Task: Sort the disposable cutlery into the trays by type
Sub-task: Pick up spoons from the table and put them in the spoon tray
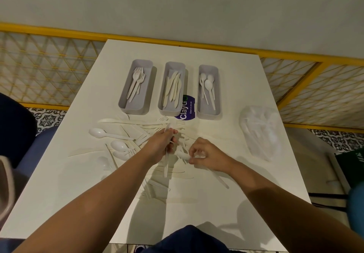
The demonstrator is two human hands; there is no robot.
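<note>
Three grey trays stand side by side at the far end of the white worktop (pixel 78 193). The left tray (pixel 137 112) holds forks (pixel 136 83), the middle tray (pixel 168 113) holds knives (pixel 173 88), and the right tray (pixel 207 116) holds spoons (pixel 208 87). Loose cutlery (pixel 126 134) lies scattered nearer the person. The left hand (pixel 161 146) has its fingers curled round a long white utensil (pixel 167 166), possibly more than one. The right hand (pixel 206 154) pinches a white piece (pixel 184 156), perhaps a spoon, between thumb and fingertips just above the pile. A clear plastic bag (pixel 260 132) lies to the right. A purple sticker (pixel 187 107) shows between the middle and right trays.
</note>
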